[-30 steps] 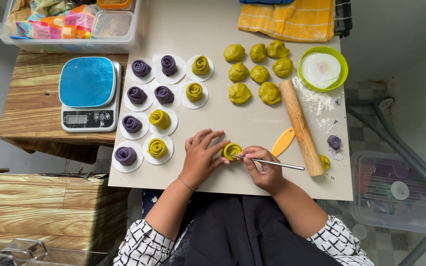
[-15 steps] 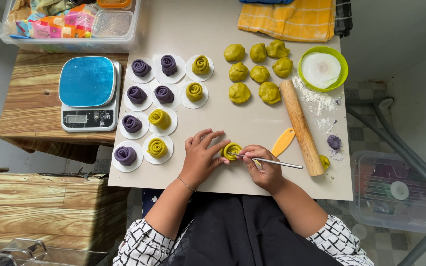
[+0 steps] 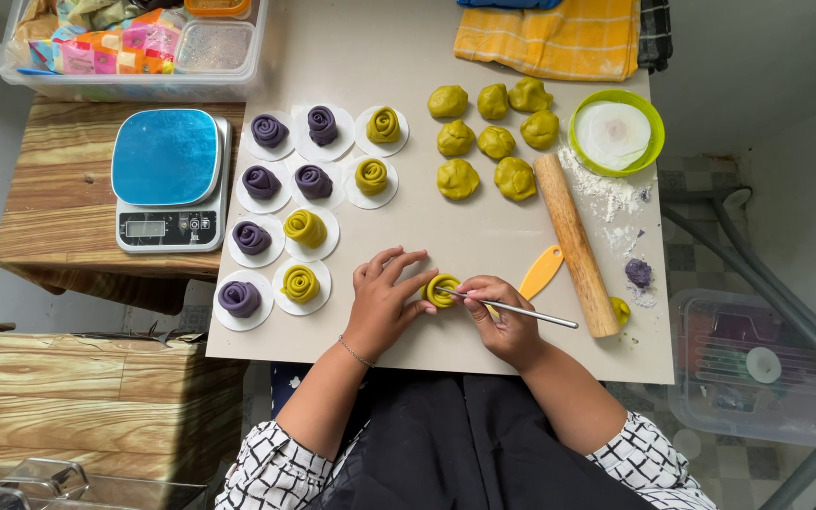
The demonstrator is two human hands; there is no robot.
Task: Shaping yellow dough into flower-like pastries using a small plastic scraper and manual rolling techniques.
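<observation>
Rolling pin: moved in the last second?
No. The rolling pin lies at the same slant between the green bowl and the board's near edge, beside the orange scraper.

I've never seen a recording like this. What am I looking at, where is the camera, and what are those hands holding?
There is no machine here: a person works with two bare hands. The camera sits on the person's head and looks straight down at a pale board on a table.

The left hand steadies a small yellow-green dough rose. The right hand holds a thin metal tool with its tip at that rose.

Finished purple and yellow-green roses sit on white paper rounds to the left. Plain dough balls, a wooden rolling pin, a green bowl of flour and an orange scraper lie to the right. A blue kitchen scale stands beside the board.
</observation>
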